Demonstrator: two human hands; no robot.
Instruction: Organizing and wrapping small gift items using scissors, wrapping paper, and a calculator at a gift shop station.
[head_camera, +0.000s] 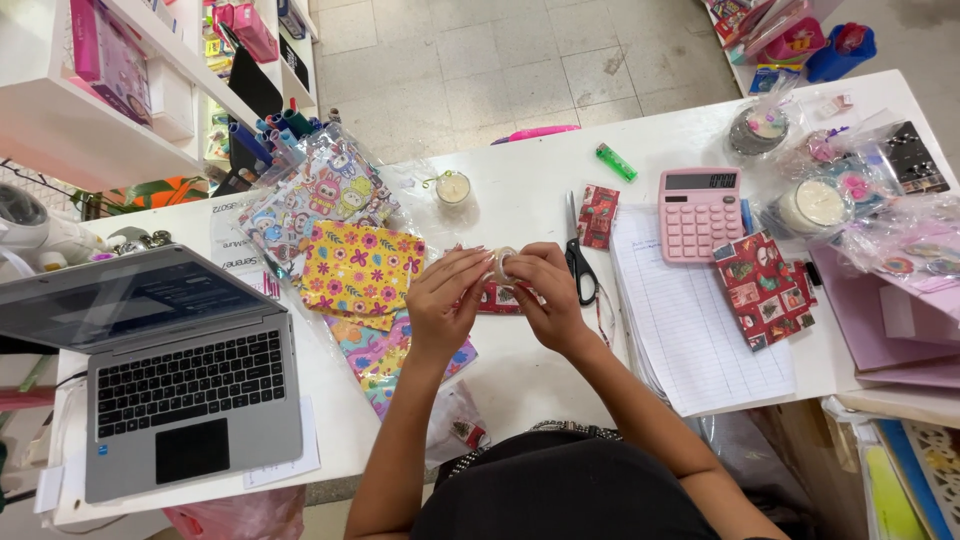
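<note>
Fingers (478, 262) of both hands meet at mid-tabletop, pinched narrow round a small roll of clear tape (503, 265). Left hand (444, 302) grips it from the left, right hand (541, 295) from the right; the roll sits upright btwn them, equally near both. Can't tell if a strip is peeled free. Just under the hands, touching or nearly so, lies a small parcel in red patterned paper (497, 298), long axis left-to-right. Black-handled scissors (577, 255) lie just right of the right hand, blades pointing away. Yellow flowered wrap (361, 270) is near the left hand. Further out: pink calculator (699, 213), lined pad (688, 320), laptop (180, 375) at far left of the tabletop (520, 370).
</note>
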